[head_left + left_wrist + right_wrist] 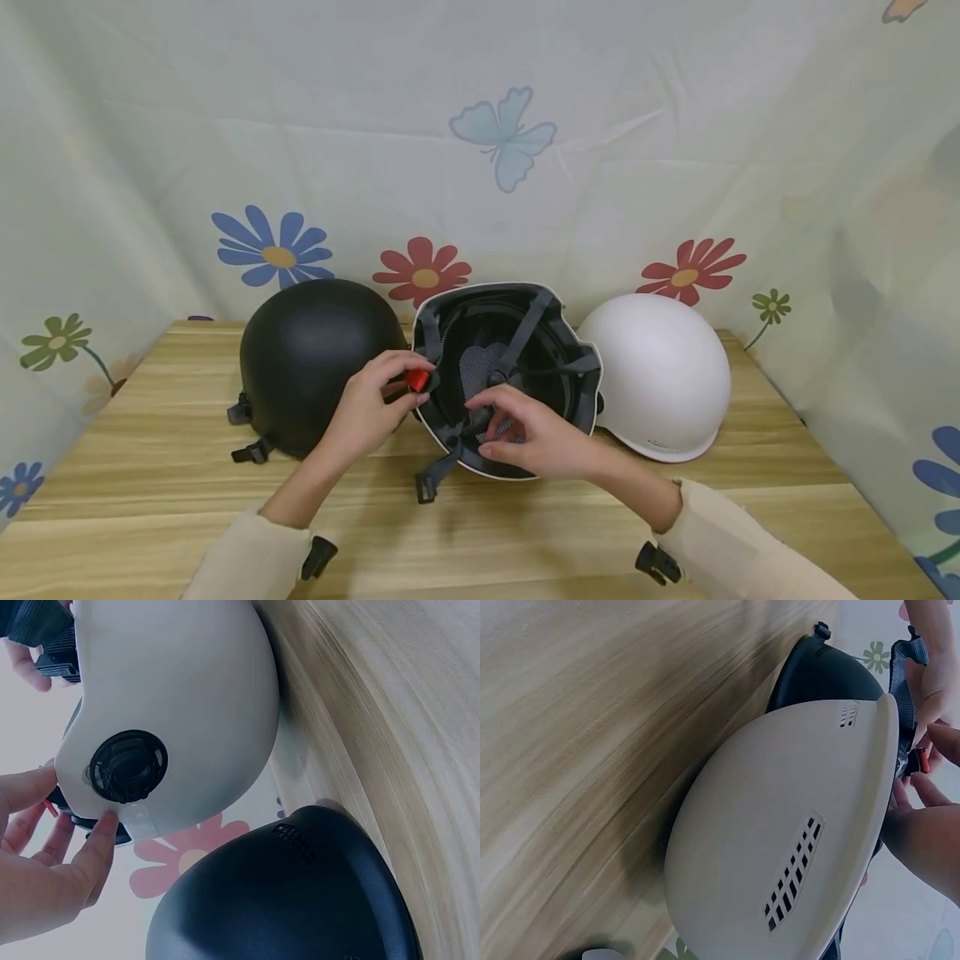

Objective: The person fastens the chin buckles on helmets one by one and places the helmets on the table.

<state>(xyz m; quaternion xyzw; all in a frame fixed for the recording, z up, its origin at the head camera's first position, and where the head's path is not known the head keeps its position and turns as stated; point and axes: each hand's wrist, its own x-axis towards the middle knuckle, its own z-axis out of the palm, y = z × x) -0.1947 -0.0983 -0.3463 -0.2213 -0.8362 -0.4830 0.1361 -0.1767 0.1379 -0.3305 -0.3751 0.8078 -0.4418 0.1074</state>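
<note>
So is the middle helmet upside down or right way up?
The middle helmet is upside down: the head view looks into its dark lining and straps, and its dome faces the tabletop.

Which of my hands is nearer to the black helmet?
Left. The left hand is close beside the black helmet, overlapping it in the head view; the right hand is farther off, over the upturned white helmet.

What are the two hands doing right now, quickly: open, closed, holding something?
Left hand: closed, seemingly pinching the red clip.
Right hand: open, fingers loosely bent over the upturned helmet, holding nothing that shows.
</note>
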